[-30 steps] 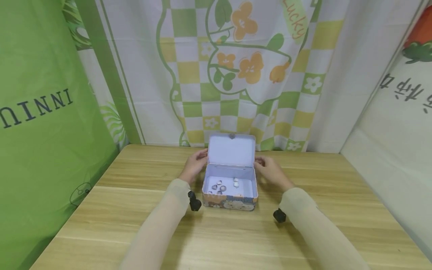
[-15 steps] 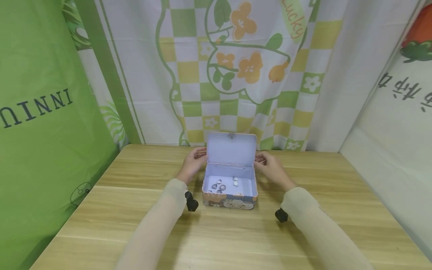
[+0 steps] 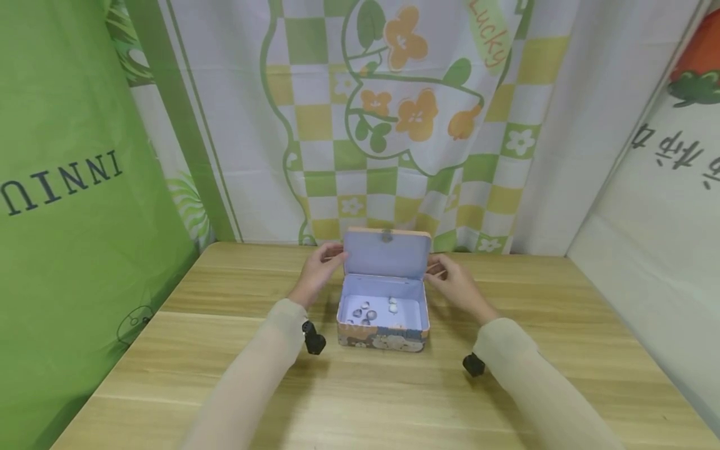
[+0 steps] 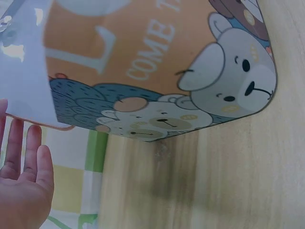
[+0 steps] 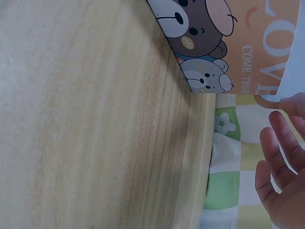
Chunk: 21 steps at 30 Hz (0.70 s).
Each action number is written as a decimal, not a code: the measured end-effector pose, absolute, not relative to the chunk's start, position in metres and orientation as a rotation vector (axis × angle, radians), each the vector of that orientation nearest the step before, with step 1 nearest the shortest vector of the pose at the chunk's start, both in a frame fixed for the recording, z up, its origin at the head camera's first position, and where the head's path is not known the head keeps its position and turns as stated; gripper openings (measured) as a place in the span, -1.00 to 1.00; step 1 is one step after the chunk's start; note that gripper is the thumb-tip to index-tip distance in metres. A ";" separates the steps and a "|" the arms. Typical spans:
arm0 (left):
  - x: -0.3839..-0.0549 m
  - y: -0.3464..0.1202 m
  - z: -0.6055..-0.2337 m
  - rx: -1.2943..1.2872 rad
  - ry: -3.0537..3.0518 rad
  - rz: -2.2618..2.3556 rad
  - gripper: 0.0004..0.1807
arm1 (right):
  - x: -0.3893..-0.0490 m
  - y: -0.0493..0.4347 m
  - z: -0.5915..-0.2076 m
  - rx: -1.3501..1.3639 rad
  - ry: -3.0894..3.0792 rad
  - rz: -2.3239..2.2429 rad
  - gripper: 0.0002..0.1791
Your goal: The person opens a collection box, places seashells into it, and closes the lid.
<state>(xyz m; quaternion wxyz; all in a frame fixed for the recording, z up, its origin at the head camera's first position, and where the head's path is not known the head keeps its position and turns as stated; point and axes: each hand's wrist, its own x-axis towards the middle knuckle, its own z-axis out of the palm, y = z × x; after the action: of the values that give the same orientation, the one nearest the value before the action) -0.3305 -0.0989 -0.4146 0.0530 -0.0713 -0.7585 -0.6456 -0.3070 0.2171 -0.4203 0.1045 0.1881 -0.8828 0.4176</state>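
Note:
A tin box (image 3: 382, 337) with cartoon bears on its outside stands on the table, its lid (image 3: 386, 253) raised and leaning a little forward. Several small shell-like pieces (image 3: 364, 312), brownish and white, lie inside. My left hand (image 3: 317, 272) holds the lid's left edge, thumb at the front and fingers reaching behind. In the left wrist view its other fingers (image 4: 32, 148) are spread nearly straight below the edge. At the right edge, my right hand (image 3: 452, 284) pinches the lid near the hinge. Its remaining fingers (image 5: 274, 148) stretch loosely away from the tin in the right wrist view.
The wooden table (image 3: 394, 400) ends at a patterned curtain (image 3: 413, 144) just behind the box. Green cloth (image 3: 73, 187) hangs at the left and a white printed cloth (image 3: 664, 219) at the right. A thin dark cable (image 3: 132, 322) shows near the left edge.
The lid has tilted forward from its upright position, its top edge now showing orange. Both hands stay at its sides, wrists slightly farther apart. The box and its contents have stayed put.

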 end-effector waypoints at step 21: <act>-0.321 -0.110 -0.407 -0.320 -2.327 -1.972 -0.60 | -0.290 0.223 -0.417 0.541 -2.709 1.146 -0.75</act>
<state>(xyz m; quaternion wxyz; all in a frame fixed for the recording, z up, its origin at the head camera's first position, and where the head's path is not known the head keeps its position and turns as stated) -0.3206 -0.1101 -0.4071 0.0375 -0.1042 -0.7582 -0.6426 -0.2897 0.2232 -0.4168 0.0751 0.1804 -0.9032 0.3822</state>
